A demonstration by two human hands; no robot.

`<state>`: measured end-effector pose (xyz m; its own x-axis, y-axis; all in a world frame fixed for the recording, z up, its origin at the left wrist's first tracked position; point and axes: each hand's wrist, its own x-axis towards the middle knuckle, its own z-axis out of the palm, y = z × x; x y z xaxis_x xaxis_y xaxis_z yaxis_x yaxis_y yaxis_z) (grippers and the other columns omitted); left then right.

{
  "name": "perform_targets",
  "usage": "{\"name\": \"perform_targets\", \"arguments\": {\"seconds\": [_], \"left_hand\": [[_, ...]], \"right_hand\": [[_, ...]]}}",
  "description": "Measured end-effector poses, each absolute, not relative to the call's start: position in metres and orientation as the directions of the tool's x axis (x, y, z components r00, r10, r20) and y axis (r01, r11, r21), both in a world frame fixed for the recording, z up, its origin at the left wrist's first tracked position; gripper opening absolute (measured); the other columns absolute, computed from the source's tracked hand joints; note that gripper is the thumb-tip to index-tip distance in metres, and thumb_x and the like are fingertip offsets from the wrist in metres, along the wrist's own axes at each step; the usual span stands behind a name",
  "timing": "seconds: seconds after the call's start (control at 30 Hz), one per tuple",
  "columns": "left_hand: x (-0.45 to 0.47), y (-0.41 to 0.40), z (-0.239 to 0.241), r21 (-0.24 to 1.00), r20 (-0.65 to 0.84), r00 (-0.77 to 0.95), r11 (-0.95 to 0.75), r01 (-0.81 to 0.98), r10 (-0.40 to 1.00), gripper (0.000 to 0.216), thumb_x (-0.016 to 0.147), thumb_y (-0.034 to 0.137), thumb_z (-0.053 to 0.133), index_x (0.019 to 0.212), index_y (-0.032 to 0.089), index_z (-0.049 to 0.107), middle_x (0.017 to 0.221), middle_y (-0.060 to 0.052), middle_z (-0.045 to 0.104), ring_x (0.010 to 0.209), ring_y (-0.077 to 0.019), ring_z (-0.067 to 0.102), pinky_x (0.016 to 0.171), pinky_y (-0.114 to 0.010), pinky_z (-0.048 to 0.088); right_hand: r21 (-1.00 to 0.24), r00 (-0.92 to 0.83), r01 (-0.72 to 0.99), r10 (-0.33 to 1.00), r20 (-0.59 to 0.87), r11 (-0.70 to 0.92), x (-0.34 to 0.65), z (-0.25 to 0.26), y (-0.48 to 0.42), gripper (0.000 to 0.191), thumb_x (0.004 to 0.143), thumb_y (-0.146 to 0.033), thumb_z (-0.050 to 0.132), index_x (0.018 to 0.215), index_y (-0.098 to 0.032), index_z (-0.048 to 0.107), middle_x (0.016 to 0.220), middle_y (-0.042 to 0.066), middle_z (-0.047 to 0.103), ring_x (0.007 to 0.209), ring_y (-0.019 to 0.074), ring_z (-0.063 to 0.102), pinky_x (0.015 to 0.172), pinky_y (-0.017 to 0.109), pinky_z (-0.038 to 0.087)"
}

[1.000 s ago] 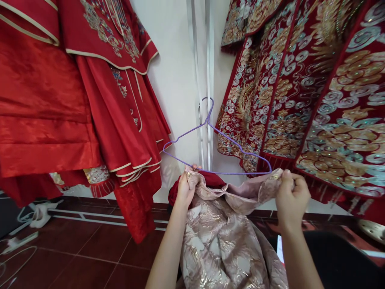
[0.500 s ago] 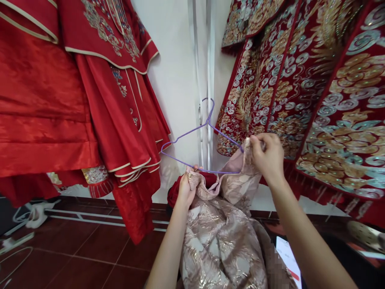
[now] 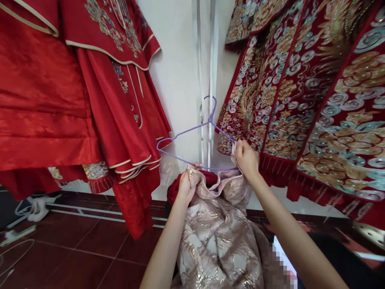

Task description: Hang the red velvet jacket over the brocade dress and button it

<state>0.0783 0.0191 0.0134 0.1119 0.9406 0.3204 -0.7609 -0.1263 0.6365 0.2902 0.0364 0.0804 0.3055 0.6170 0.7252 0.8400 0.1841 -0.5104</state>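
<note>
A purple clothes hanger (image 3: 192, 130) hangs by its hook on a white upright rail. Below it is a pinkish-gold brocade dress (image 3: 219, 241), its right shoulder passed over the hanger's right arm. My right hand (image 3: 247, 158) is closed on that shoulder, beside the hanger's right end. My left hand (image 3: 187, 185) pinches the dress's left edge just under the hanger's bottom bar, and its fingertips show by the bar. The left end of the hanger is bare and sticks out beyond my left hand. Folds of cloth hide part of the neckline.
Red garments (image 3: 120, 104) hang at the left, and embroidered dark-red garments (image 3: 294, 100) hang at the right. Dark-red cloth (image 3: 177, 186) lies behind the dress. A white rack bar (image 3: 90, 212) runs low over the tiled floor, near pale shoes (image 3: 38, 209). A lit phone (image 3: 281, 257) is at lower right.
My right hand has moved left and slightly down, drawing the dress's shoulder further inward along the hanger's right arm. My left hand keeps nearly the same place and grip.
</note>
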Motion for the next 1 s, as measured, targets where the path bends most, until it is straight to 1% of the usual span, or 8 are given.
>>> {"name": "perform_targets", "arguments": {"seconds": [0.13,0.27,0.37,0.47,0.53,0.63,0.87,1.0], "left_hand": [[0.072,0.031,0.029,0.747,0.33,0.118,-0.183,-0.639,0.937,0.027,0.078,0.043,0.065,0.08,0.016,0.063,0.091,-0.005,0.067,0.093,-0.0164,0.063,0.076,-0.023,0.048],[0.039,0.063,0.049,0.932,0.344,0.087,-0.329,-0.15,0.935,0.045,0.083,0.056,0.051,0.087,0.014,0.064,0.074,-0.007,0.066,0.072,-0.0184,0.061,0.068,-0.029,0.048],[-0.005,0.082,0.057,0.758,0.589,-0.037,-0.535,0.374,0.808,0.039,0.087,0.05,0.046,0.073,0.017,0.061,0.077,-0.006,0.062,0.079,-0.019,0.058,0.08,-0.032,0.046],[-0.044,0.087,0.057,0.475,0.709,0.075,-0.554,0.684,0.701,0.035,0.091,0.041,0.04,0.077,0.017,0.06,0.095,-0.009,0.059,0.091,-0.0208,0.058,0.089,-0.035,0.044],[-0.058,0.086,0.055,0.346,0.735,0.125,-0.528,0.776,0.666,0.034,0.093,0.037,0.037,0.081,0.016,0.061,0.107,-0.011,0.055,0.096,-0.0212,0.058,0.089,-0.035,0.046],[-0.057,0.084,0.053,0.257,0.776,0.102,-0.461,0.849,0.622,0.034,0.095,0.035,0.035,0.086,0.015,0.061,0.112,-0.013,0.051,0.095,-0.0212,0.059,0.084,-0.034,0.048],[-0.035,0.079,0.061,0.228,0.802,0.053,-0.387,0.893,0.594,0.036,0.097,0.037,0.033,0.088,0.016,0.061,0.131,-0.012,0.048,0.095,-0.0207,0.062,0.075,-0.031,0.048],[-0.032,0.071,0.067,0.209,0.782,0.068,-0.363,0.908,0.62,0.034,0.097,0.037,0.033,0.099,0.018,0.061,0.117,-0.009,0.06,0.091,-0.0199,0.063,0.069,-0.028,0.045]], "right_hand": [[-0.482,0.339,0.872,0.599,0.725,0.09,0.298,0.082,0.037,0.058,0.094,-0.057,0.027,0.083,-0.021,0.071,0.067,0.009,0.068,0.061,0.0202,0.056,0.058,0.029,0.024],[-0.437,0.312,0.894,0.554,0.771,0.104,0.312,0.088,0.044,0.059,0.092,-0.06,0.031,0.079,-0.021,0.074,0.064,0.008,0.068,0.058,0.0181,0.055,0.056,0.028,0.023],[-0.406,0.294,0.907,0.528,0.797,0.108,0.32,0.091,0.05,0.054,0.091,-0.057,0.036,0.079,-0.021,0.075,0.063,0.008,0.067,0.057,0.0177,0.054,0.056,0.028,0.023],[-0.394,0.281,0.911,0.519,0.807,0.121,0.323,0.09,0.054,0.053,0.09,-0.056,0.038,0.079,-0.021,0.075,0.063,0.008,0.068,0.057,0.0179,0.055,0.056,0.028,0.023],[-0.397,0.283,0.909,0.511,0.811,0.127,0.323,0.091,0.054,0.053,0.09,-0.056,0.038,0.079,-0.021,0.076,0.062,0.008,0.068,0.057,0.018,0.055,0.056,0.028,0.023],[-0.39,0.275,0.912,0.511,0.814,0.13,0.324,0.095,0.05,0.055,0.09,-0.058,0.037,0.076,-0.02,0.075,0.061,0.008,0.067,0.057,0.018,0.055,0.056,0.028,0.024],[-0.346,0.202,0.93,0.619,0.759,0.12,0.346,0.113,0.037,0.056,0.09,-0.059,0.036,0.071,-0.019,0.07,0.062,0.008,0.067,0.056,0.0187,0.053,0.055,0.028,0.025],[-0.28,0.219,0.96,0.556,0.802,0.026,0.356,0.118,0.035,0.052,0.092,-0.054,0.035,0.077,-0.019,0.07,0.063,0.009,0.066,0.054,0.0193,0.052,0.055,0.03,0.024]]}}
